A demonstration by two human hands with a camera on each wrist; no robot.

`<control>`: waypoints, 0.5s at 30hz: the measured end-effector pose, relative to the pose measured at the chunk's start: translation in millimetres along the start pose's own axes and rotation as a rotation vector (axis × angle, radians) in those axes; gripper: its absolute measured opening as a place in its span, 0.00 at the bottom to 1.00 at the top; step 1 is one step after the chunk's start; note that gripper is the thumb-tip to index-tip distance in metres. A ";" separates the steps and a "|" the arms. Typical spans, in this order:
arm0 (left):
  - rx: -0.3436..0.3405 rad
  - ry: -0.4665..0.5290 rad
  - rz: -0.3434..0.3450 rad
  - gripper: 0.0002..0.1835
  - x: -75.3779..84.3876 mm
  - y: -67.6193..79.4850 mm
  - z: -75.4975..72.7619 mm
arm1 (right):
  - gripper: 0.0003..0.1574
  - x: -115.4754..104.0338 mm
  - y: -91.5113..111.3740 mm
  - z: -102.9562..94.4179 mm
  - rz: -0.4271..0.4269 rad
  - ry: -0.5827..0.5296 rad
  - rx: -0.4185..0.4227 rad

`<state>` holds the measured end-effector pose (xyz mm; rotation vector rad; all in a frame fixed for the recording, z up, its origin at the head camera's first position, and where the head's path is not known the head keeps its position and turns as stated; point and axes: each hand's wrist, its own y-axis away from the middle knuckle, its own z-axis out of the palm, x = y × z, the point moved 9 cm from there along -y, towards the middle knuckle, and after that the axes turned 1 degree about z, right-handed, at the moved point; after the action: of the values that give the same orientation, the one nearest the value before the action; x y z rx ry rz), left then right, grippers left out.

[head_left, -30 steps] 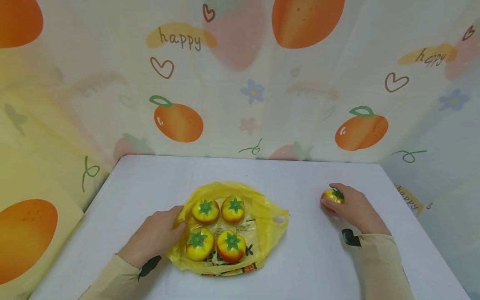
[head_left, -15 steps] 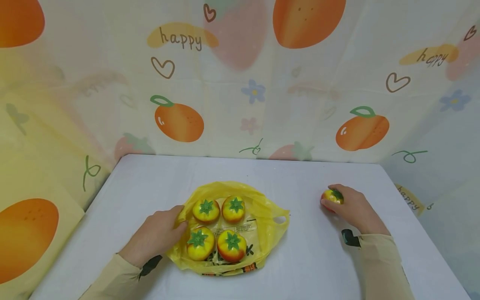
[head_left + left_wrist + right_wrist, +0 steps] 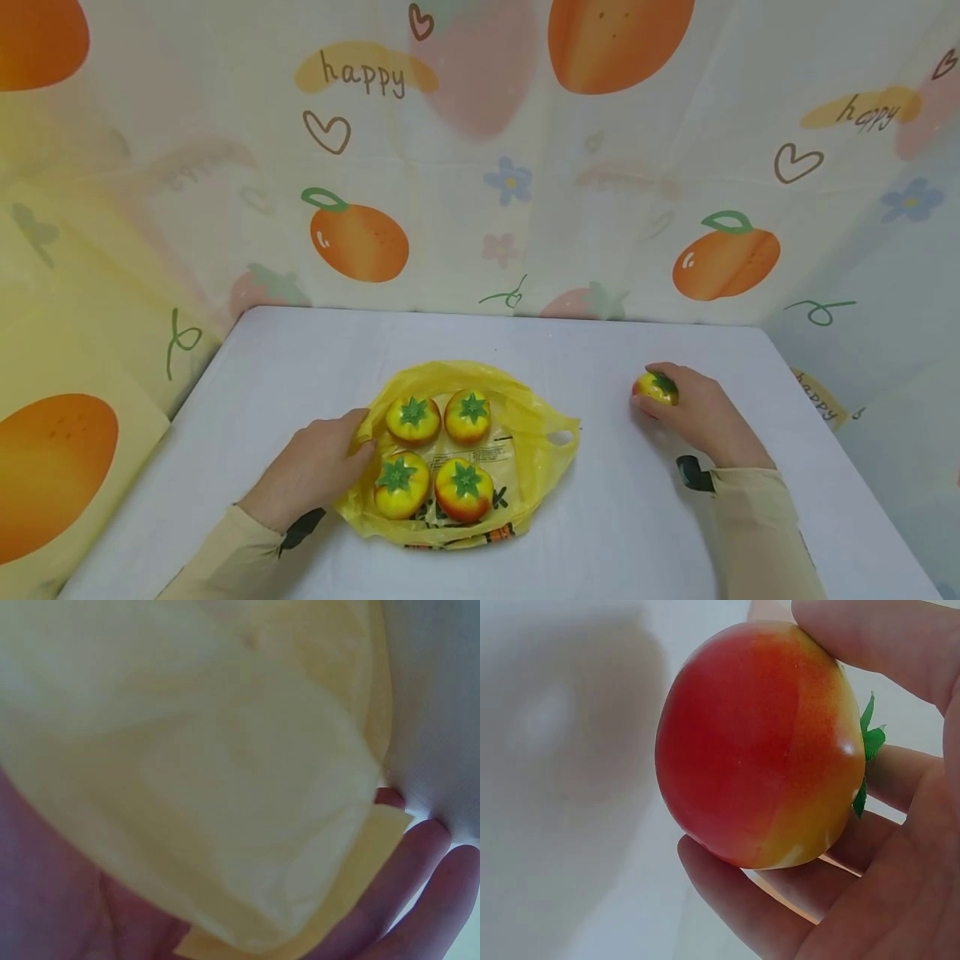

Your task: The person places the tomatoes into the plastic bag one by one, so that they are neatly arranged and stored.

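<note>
My left hand (image 3: pixel 322 462) grips the left rim of a yellow plastic bag (image 3: pixel 543 442), which lies spread open on the table. In the left wrist view, the bag's thin film (image 3: pixel 247 787) covers most of the palm, with fingertips showing past its edge. Several yellow-red toy tomatoes (image 3: pixel 463 490) with green star-shaped leaves sit upright inside the bag. To the right, my right hand (image 3: pixel 701 412) holds another toy tomato (image 3: pixel 757 750) between thumb and fingers. Its red underside faces the right wrist camera, and it appears slightly raised off the table.
A white-covered table (image 3: pixel 600 517) carries the bag, with table surface between the bag and my right hand. Behind and at the sides hangs a fruit-printed cloth (image 3: pixel 450 200). The bag's handle loop (image 3: pixel 561 437) points to the right.
My right hand has shifted slightly left and up with the toy tomato, which was resting at its spot before. The left hand and the bag stay in place.
</note>
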<state>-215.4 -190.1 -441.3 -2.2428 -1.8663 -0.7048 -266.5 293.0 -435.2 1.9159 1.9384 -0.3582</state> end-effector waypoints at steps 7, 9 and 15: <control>-0.009 0.008 -0.013 0.28 -1.7 0.1 1.2 | 0.43 -24.8 6.0 -4.2 -0.039 0.002 0.018; -0.009 0.012 -0.015 0.28 -2.1 -0.2 1.1 | 0.43 -32.2 8.7 -5.2 -0.041 0.002 0.021; 0.013 0.017 0.001 0.27 -0.9 -1.3 -2.2 | 0.42 -61.5 19.8 -11.6 -0.108 -0.038 0.045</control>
<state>-217.3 -191.4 -440.0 -2.2229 -1.8561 -0.7070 -248.6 243.6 -395.8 1.8228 2.0297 -0.4699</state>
